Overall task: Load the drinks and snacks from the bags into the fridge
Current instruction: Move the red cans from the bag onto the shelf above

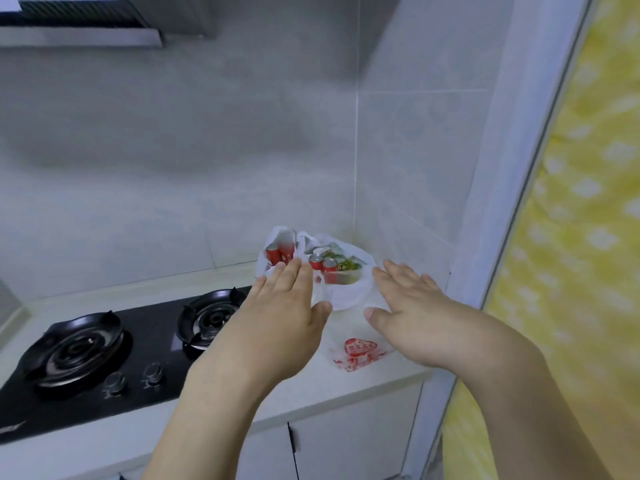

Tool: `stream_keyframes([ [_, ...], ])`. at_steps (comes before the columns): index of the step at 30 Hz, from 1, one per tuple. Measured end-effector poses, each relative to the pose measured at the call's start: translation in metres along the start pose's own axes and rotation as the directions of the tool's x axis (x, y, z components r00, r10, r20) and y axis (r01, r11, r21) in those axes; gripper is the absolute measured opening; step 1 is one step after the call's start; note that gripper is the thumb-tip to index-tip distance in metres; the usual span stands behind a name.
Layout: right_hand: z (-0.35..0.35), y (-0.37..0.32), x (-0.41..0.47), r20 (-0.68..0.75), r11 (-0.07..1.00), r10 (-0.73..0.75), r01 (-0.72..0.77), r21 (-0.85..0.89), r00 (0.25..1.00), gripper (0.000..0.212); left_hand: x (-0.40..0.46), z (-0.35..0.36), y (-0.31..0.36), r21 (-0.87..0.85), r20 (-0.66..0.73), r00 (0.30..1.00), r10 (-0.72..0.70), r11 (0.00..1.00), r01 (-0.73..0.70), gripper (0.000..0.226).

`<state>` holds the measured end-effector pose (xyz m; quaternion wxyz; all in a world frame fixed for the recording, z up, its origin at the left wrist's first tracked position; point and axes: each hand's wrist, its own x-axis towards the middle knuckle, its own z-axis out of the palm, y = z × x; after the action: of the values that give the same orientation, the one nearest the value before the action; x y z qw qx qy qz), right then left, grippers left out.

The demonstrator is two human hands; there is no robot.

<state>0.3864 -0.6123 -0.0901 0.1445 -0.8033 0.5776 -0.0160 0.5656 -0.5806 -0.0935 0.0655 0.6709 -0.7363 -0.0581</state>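
Note:
A white plastic bag (pixel 343 292) sits open in the corner of the pale countertop (pixel 311 382). Inside stand several red drink cans (pixel 323 263) and some green-and-silver snack packets (pixel 348 263). My left hand (pixel 280 306) reaches to the bag's left side with straight fingers, its fingertips at the bag's rim. My right hand (pixel 405 299) is stretched flat at the bag's right side, fingers straight, holding nothing. A flat red-and-white plastic bag (pixel 358 353) lies on the counter in front, between my forearms.
A black two-burner gas hob (pixel 104 351) fills the counter to the left. Tiled walls (pixel 398 150) close the corner behind the bag. A range hood (pixel 83 26) hangs top left. A yellow patterned curtain (pixel 575 237) covers the right. White cabinet doors (pixel 346 445) are below.

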Motion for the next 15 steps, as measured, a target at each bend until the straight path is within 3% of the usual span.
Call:
stream_keyframes([
  [9, -0.001, -0.012, 0.108, 0.075, 0.996, -0.094, 0.093, 0.008, 0.993, 0.065, 0.078, 0.009, -0.052, -0.032, 0.035, 0.995, -0.092, 0.995, 0.093, 0.064],
  [15, -0.008, -0.03, 0.182, 0.077, 0.998, -0.066, 0.065, 0.015, 0.995, 0.063, 0.14, -0.008, -0.09, -0.053, 0.02, 1.0, -0.019, 0.998, 0.02, 0.061],
])
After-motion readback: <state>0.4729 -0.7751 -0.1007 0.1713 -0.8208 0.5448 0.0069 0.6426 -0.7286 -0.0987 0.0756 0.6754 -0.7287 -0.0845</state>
